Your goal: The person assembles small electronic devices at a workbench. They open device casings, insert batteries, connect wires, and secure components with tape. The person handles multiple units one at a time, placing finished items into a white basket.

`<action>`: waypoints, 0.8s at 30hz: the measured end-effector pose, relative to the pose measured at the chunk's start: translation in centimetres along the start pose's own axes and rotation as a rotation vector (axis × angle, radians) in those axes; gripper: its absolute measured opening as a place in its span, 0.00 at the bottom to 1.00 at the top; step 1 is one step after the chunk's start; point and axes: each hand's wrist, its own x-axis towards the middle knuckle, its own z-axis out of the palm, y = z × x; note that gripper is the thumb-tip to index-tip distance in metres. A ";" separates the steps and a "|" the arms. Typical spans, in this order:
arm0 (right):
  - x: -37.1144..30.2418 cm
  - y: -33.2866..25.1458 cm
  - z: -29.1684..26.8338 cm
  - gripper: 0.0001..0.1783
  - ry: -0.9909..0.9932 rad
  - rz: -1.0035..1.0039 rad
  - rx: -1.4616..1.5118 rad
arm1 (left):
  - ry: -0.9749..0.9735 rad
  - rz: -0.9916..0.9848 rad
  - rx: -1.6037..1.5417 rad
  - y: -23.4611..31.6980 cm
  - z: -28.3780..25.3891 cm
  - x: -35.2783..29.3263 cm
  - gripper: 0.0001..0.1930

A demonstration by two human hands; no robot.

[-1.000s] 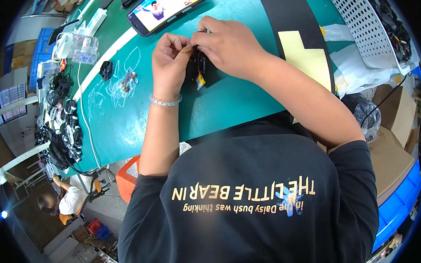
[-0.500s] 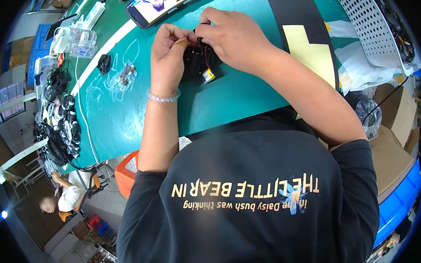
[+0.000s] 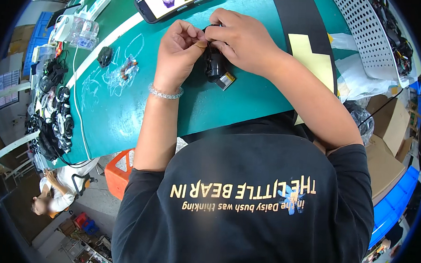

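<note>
Over the green table (image 3: 192, 114), my two hands meet at a small glossy black casing (image 3: 215, 68). My right hand (image 3: 245, 41) is closed around its upper part, thumb and fingers bent inward. Beside it, thumb and index finger pressed together, my left hand (image 3: 178, 52) pinches at the casing's top edge; whatever is between those fingertips is too small to make out. A small silver-and-yellow battery (image 3: 226, 80) sticks out by the casing's lower end. The hands cover the top of the casing.
A phone (image 3: 167, 2) with a lit screen lies beyond my hands. Left are clear plastic scraps (image 3: 123, 76), a black bundle (image 3: 105, 56), a white cable (image 3: 78, 97) and dark parts (image 3: 56, 120). Right are a black mat (image 3: 302, 15), yellow paper (image 3: 310, 60) and a perforated white basket (image 3: 365, 35).
The casing has tilted, so its glossy side now shows, and the battery sits against its lower end. The red wires seen before are hidden. My left fingertips have come closer to the right hand.
</note>
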 end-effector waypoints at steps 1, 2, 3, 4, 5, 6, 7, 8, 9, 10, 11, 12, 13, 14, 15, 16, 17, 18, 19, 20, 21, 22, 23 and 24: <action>0.0 0.1 0.0 0.10 0.003 0.010 0.014 | 0.004 -0.005 -0.007 0.1 0.1 0.0 0.10; -0.1 0.1 0.0 0.10 0.006 0.019 0.028 | 0.008 -0.011 -0.014 0.1 0.3 -0.1 0.10; 0.0 0.0 0.1 0.11 0.019 0.018 0.033 | 0.016 -0.002 -0.015 0.2 0.4 -0.2 0.10; 0.1 -0.1 0.2 0.11 0.032 0.017 0.039 | 0.023 0.006 -0.016 0.3 0.6 -0.3 0.10; 0.1 -0.2 0.3 0.11 0.045 0.015 0.045 | 0.030 0.015 -0.018 0.3 0.8 -0.3 0.10; 0.2 -0.2 0.3 0.11 0.048 0.018 0.040 | 0.027 0.031 -0.039 0.3 0.9 -0.2 0.10; 0.2 -0.2 0.4 0.11 0.051 0.021 0.034 | 0.023 0.046 -0.061 0.1 0.9 -0.2 0.10; 0.1 -0.2 0.5 0.11 0.054 0.024 0.028 | 0.019 0.062 -0.083 0.0 0.8 -0.2 0.10; 0.1 -0.2 0.5 0.10 0.053 0.026 0.035 | 0.031 0.054 -0.084 -0.1 0.8 -0.2 0.10; 0.1 -0.2 0.5 0.10 0.052 0.028 0.040 | 0.043 0.046 -0.086 -0.2 0.6 -0.1 0.10; 0.2 -0.3 0.4 0.10 0.052 0.031 0.046 | 0.055 0.038 -0.088 -0.2 0.5 -0.1 0.10; 0.3 -0.4 0.4 0.10 0.066 0.020 0.044 | 0.081 0.050 -0.074 -0.3 0.4 -0.2 0.09; 0.3 -0.5 0.3 0.11 0.081 0.010 0.043 | 0.106 0.061 -0.061 -0.5 0.3 -0.2 0.09; 0.5 -0.6 0.2 0.11 0.095 0.000 0.041 | 0.132 0.073 -0.047 -0.5 0.2 -0.2 0.09; 0.5 -0.6 0.3 0.11 0.104 0.011 0.050 | 0.149 0.067 -0.003 -0.7 0.2 -0.2 0.09; 0.4 -0.6 0.4 0.12 0.112 0.022 0.058 | 0.167 0.062 0.042 -0.8 0.2 -0.1 0.09; 0.4 -0.5 0.4 0.12 0.121 0.033 0.068 | 0.185 0.055 0.086 -0.8 0.2 0.0 0.09; 0.4 -0.5 0.4 0.12 0.146 0.017 0.072 | 0.142 0.044 0.051 -0.6 0.4 -0.1 0.10; 0.4 -0.4 0.4 0.12 0.171 0.000 0.077 | 0.100 0.032 0.017 -0.2 0.6 0.0 0.11; 0.5 -0.3 0.4 0.12 0.195 -0.016 0.083 | 0.057 0.021 -0.018 0.1 0.8 0.0 0.12; 0.5 -0.3 0.4 0.12 0.223 -0.026 0.108 | 0.014 -0.054 -0.076 0.3 0.7 -0.2 0.12; 0.5 -0.4 0.4 0.12 0.250 -0.036 0.134 | -0.030 -0.128 -0.135 0.4 0.5 -0.3 0.13; 0.6 -0.4 0.3 0.12 0.277 -0.045 0.160 | -0.074 -0.201 -0.194 0.6 0.4 -0.4 0.13; 0.5 -0.4 0.3 0.12 0.254 -0.009 0.183 | 0.022 -0.251 -0.209 0.6 0.9 -0.9 0.13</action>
